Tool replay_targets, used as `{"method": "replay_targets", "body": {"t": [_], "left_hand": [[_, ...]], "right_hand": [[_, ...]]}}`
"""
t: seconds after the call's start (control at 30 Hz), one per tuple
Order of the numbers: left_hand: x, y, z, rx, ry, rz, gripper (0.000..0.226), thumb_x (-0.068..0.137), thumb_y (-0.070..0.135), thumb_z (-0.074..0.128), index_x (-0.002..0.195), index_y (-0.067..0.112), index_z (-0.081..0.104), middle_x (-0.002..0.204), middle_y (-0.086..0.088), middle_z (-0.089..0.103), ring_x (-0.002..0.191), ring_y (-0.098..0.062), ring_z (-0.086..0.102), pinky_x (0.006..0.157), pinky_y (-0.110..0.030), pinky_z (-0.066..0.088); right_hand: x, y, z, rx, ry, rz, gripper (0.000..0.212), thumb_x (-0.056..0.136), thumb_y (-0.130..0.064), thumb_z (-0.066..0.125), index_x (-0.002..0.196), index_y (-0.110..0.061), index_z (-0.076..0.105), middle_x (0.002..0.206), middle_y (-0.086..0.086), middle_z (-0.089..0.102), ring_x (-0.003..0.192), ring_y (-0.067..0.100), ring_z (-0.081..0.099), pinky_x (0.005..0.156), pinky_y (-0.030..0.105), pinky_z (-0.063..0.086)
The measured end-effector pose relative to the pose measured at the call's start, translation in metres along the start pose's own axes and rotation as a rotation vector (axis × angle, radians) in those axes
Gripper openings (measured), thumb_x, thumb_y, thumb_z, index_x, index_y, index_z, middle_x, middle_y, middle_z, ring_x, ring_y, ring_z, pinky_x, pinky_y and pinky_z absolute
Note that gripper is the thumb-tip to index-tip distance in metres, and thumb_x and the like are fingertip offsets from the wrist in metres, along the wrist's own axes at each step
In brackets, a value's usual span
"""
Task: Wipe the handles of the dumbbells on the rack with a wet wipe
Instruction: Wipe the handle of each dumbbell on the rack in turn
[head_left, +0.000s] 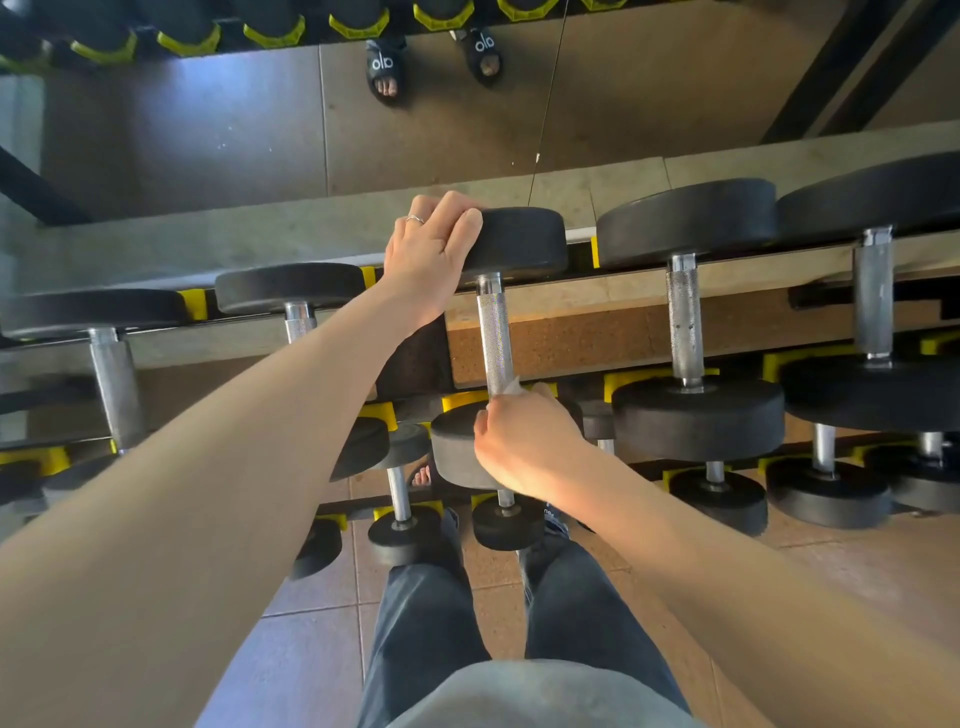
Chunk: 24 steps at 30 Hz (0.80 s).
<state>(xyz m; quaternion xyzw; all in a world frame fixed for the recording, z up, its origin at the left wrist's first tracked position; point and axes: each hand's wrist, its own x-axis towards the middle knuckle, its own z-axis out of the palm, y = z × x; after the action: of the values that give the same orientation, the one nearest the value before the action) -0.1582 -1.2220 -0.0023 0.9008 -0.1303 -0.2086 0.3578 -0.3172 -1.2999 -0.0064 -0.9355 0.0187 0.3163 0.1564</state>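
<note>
Two slides — "olo" lettering

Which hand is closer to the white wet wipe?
The right hand. It holds the white wet wipe against the near end of the knurled metal dumbbell handle. The left hand is farther off, resting on the far black round weight.

Bare forearms noted, no sleeves. Silver ring worn on left hand. Dark grey-blue trousers, grey top at 6 o'clock.
</note>
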Motion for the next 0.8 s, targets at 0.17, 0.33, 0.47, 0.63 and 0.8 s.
{"method": "replay_targets", "body": {"t": [0.17, 0.33, 0.47, 0.63, 0.8], "left_hand": [[0.000, 0.000, 0.000, 0.007, -0.003, 0.002, 0.033, 0.107, 0.037, 0.025, 0.126, 0.028, 0.052, 0.122, -0.001, 0.041, 0.117, -0.022, 0.036, 0.107, -0.044, 0.033], [0.002, -0.003, 0.000, -0.005, -0.017, -0.003, 0.031, 0.106, 0.041, 0.026, 0.124, 0.036, 0.051, 0.121, 0.002, 0.041, 0.118, -0.021, 0.036, 0.107, -0.046, 0.033], [0.001, -0.002, -0.001, -0.009, -0.019, -0.002, 0.032, 0.106, 0.039, 0.026, 0.125, 0.036, 0.051, 0.122, 0.000, 0.041, 0.117, -0.020, 0.035, 0.107, -0.043, 0.032], [0.000, -0.001, -0.001, 0.004, -0.018, 0.008, 0.032, 0.107, 0.038, 0.026, 0.127, 0.032, 0.050, 0.120, 0.001, 0.040, 0.118, -0.019, 0.035, 0.105, -0.041, 0.033], [0.001, 0.000, 0.004, 0.015, 0.019, -0.025, 0.030, 0.106, 0.040, 0.025, 0.123, 0.036, 0.050, 0.121, 0.001, 0.042, 0.115, -0.019, 0.036, 0.104, -0.043, 0.036]], "right_hand": [[-0.015, -0.007, 0.006, -0.085, 0.138, -0.204, 0.045, 0.099, -0.019, 0.019, 0.124, -0.008, 0.056, 0.106, 0.016, 0.065, 0.083, 0.032, 0.058, 0.072, 0.040, 0.046], [0.009, 0.004, 0.002, 0.088, 0.025, -0.192, 0.032, 0.103, -0.016, 0.026, 0.084, -0.013, 0.051, 0.071, 0.003, 0.051, 0.075, 0.027, 0.055, 0.074, 0.041, 0.053], [0.015, 0.004, -0.002, 0.093, 0.066, -0.119, 0.031, 0.103, -0.019, 0.027, 0.080, -0.014, 0.047, 0.074, 0.003, 0.056, 0.093, 0.031, 0.052, 0.089, 0.044, 0.043], [0.002, 0.028, -0.010, 0.029, 0.018, -0.175, 0.042, 0.102, -0.036, 0.028, 0.099, -0.015, 0.064, 0.116, 0.009, 0.067, 0.101, 0.025, 0.058, 0.089, 0.037, 0.051], [-0.008, 0.052, -0.015, 0.193, -0.049, -0.076, 0.036, 0.102, -0.032, 0.040, 0.113, -0.010, 0.067, 0.099, 0.005, 0.069, 0.081, 0.016, 0.065, 0.080, 0.033, 0.056]]}}
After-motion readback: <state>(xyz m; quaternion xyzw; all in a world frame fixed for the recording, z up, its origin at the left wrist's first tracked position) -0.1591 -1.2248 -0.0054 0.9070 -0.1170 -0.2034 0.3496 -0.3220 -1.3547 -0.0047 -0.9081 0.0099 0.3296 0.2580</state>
